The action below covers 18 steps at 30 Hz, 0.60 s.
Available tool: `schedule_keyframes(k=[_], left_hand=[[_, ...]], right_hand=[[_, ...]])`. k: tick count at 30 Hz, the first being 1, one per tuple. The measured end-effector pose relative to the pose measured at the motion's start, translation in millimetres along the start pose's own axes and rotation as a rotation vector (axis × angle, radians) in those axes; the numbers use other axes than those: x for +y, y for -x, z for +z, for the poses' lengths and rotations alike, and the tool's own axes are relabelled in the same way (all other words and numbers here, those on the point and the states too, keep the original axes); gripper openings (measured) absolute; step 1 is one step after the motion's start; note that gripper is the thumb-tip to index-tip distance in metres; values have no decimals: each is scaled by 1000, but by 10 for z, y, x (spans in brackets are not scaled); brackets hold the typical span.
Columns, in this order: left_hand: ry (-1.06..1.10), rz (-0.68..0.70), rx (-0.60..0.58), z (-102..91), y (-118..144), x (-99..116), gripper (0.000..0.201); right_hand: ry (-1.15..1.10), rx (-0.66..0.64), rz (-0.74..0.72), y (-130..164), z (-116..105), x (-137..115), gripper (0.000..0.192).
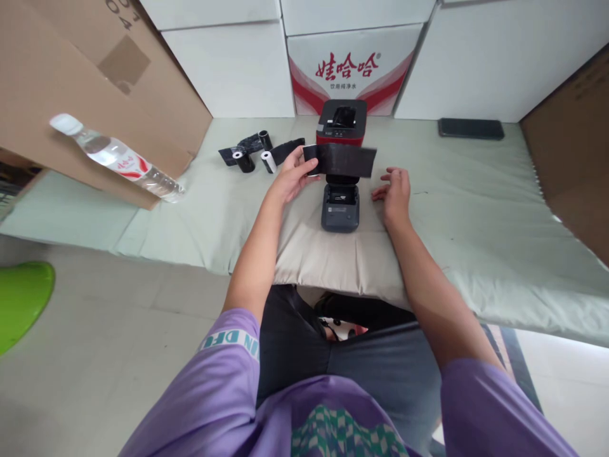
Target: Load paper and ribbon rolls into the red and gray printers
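My left hand [295, 172] grips the left end of a roll of black tape-like strip [345, 160]. Its loose length stretches to the right, between the two machines. Just below it on the cloth stands a small dark grey printer [340, 214] with its lid up, partly hidden by the strip. Behind is a red and black printer [341, 117]. My right hand [396, 193] rests on the cloth right of the grey printer, fingers loosely bent and apart, holding nothing. Several small black rolls [245, 162] lie left of my left hand, one with a white side [269, 162].
A water bottle [124, 158] leans at the left before a cardboard box [114, 89]. White boxes [233, 70] line the back. A black phone-like slab [471, 129] lies at the back right. Pale green cloth [485, 209] covers the surface; a green seat [23, 301] stands lower left.
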<state>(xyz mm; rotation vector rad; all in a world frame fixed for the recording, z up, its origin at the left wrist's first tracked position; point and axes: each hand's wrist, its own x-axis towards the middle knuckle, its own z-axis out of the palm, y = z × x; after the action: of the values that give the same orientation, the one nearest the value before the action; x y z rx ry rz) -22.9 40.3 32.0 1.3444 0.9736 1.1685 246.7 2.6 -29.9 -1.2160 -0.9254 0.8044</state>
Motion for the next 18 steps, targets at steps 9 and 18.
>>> schedule_keyframes(k=[9, 18], left_hand=[[179, 101, 422, -141, -180, -116, 61], [131, 120, 605, -264, -217, -111, 69]], right_hand=[[11, -4, -11, -3, -1, 9, 60], [35, -7, -7, 2, -2, -6, 65]])
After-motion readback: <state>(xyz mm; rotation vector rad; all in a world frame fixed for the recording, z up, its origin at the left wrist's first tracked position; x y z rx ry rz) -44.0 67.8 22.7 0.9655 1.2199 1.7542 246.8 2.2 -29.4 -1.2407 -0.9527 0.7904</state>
